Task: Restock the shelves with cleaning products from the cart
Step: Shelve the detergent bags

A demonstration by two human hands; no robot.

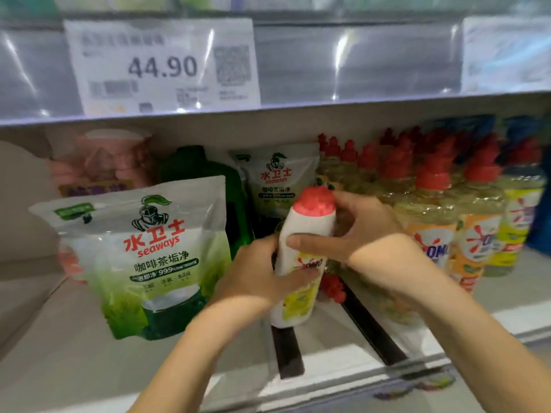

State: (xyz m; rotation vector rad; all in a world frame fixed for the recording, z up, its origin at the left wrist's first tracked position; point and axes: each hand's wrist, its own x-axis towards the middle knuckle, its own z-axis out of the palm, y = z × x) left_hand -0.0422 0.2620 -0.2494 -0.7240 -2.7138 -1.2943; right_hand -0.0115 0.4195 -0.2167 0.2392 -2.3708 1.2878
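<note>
A white bottle with a red cap (308, 228) and a yellow label stands tilted on the shelf (74, 353), between two black dividers. My left hand (262, 275) grips its lower body from the left, thumb across the label. My right hand (357, 231) grips its upper body from the right, thumb in front below the cap. Rows of yellow bottles with red caps (432, 204) stand close on the right.
A green-and-white Seaways pouch (149, 263) stands at the left front; a second pouch (277, 180) and a dark green bottle (208, 174) stand behind. Pink packs (101, 162) sit at the back left. A price tag (161, 67) hangs on the shelf above.
</note>
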